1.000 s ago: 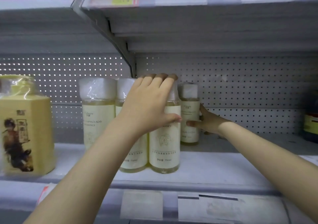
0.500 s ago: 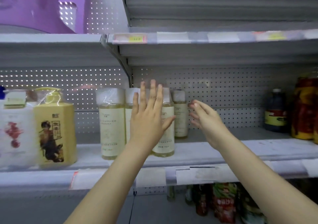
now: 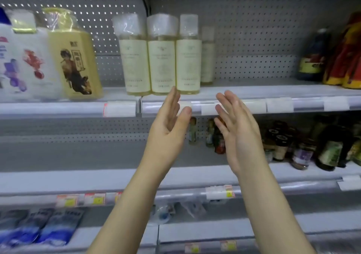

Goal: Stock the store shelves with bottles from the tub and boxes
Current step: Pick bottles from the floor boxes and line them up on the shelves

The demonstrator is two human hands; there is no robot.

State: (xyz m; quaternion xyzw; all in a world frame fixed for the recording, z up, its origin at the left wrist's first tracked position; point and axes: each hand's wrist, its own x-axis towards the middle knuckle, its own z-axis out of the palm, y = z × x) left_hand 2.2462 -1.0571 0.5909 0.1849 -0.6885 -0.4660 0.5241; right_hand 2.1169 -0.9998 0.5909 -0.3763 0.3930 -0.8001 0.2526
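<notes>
Three pale yellow bottles with cream labels and clear-wrapped caps stand side by side at the front of the upper shelf (image 3: 244, 91): left bottle (image 3: 134, 58), middle bottle (image 3: 161, 58), right bottle (image 3: 188, 58). A fourth bottle (image 3: 208, 58) stands behind them. My left hand (image 3: 169, 125) and my right hand (image 3: 237, 128) hang in front of the shelf edge below the bottles, palms facing each other, fingers straight, holding nothing.
A yellow square bottle (image 3: 76, 58) and a white flowered pack (image 3: 25, 62) stand at the upper left. Dark bottles (image 3: 312, 58) and red-yellow packs (image 3: 347, 54) fill the right. Small jars and dark bottles (image 3: 304, 148) sit on the middle shelf; blue packs (image 3: 39, 228) lie lower left.
Both hands have let go of the bottles and drawn back and down from the shelf. The view has dropped, so the lower shelves now show.
</notes>
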